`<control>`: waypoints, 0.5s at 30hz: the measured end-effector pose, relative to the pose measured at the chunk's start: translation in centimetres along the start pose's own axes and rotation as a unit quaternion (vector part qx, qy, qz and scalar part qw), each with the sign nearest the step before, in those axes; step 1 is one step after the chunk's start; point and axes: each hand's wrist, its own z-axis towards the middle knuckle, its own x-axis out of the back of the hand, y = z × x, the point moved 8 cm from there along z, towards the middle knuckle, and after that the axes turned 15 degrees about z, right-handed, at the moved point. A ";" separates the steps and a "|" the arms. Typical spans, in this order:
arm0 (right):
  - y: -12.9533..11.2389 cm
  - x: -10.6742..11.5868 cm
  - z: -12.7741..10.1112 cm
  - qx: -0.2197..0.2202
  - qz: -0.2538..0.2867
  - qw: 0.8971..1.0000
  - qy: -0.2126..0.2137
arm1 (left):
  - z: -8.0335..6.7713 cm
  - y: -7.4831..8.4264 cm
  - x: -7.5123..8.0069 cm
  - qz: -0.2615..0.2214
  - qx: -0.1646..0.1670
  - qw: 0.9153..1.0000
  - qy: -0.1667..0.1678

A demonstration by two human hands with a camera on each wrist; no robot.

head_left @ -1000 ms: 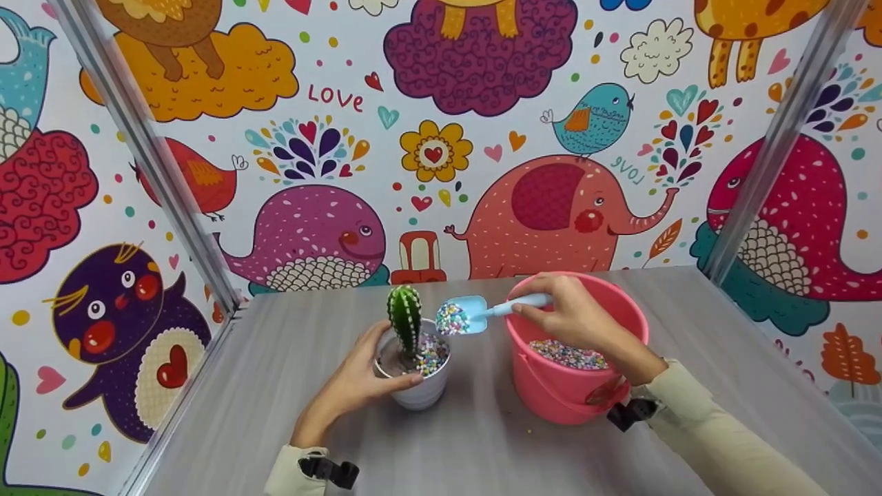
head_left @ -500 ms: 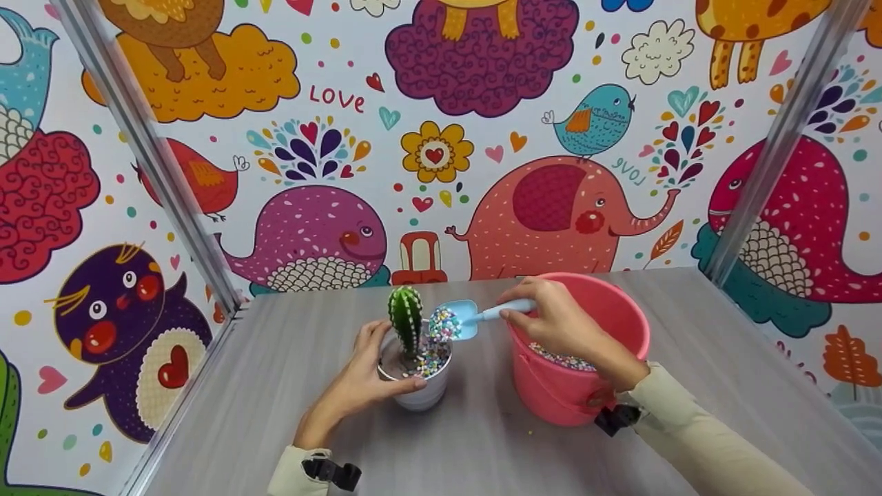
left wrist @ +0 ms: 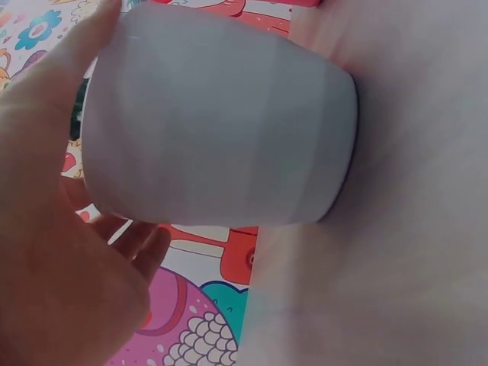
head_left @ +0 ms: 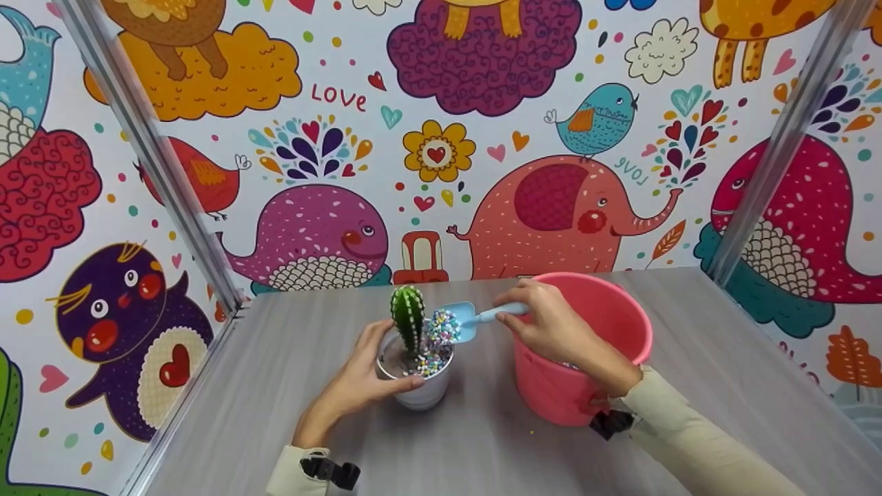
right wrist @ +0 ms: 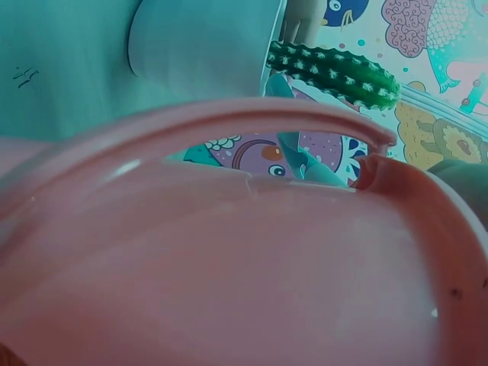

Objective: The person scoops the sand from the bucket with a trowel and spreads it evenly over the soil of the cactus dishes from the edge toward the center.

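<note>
Word "LOVE" (head_left: 336,96) in red capitals on wallpaper, below orange cloud, left of centre. Second "love" (head_left: 630,169), teal lowercase, tilted, on wallpaper between blue bird and pink elephant's trunk. No other readable text, brand or number on pot, bucket or scoop.

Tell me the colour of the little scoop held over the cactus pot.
Light blue scoop, carrying multicoloured beads; the head view shows it best.

A grey wood-grain surface (head_left: 482,448) is enclosed by a wall (head_left: 482,138) papered with bright cartoon animals, where a pink elephant (head_left: 551,213) stands behind the surface's far edge, a purple whale (head_left: 310,238) to its left, and slanted metal posts (head_left: 151,158) rise at the corners.
</note>
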 end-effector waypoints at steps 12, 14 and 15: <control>-0.4 -0.3 -0.1 0.003 -0.010 1.000 0.011 | 0.1 0.3 -0.5 0.014 0.008 1.000 0.002; -0.4 -0.3 -0.2 0.005 -0.012 1.000 0.012 | 0.1 0.2 -0.4 0.013 0.005 1.000 0.003; -0.4 -0.3 -0.2 0.005 -0.013 1.000 0.012 | 0.1 0.1 -0.4 0.010 0.005 1.000 0.002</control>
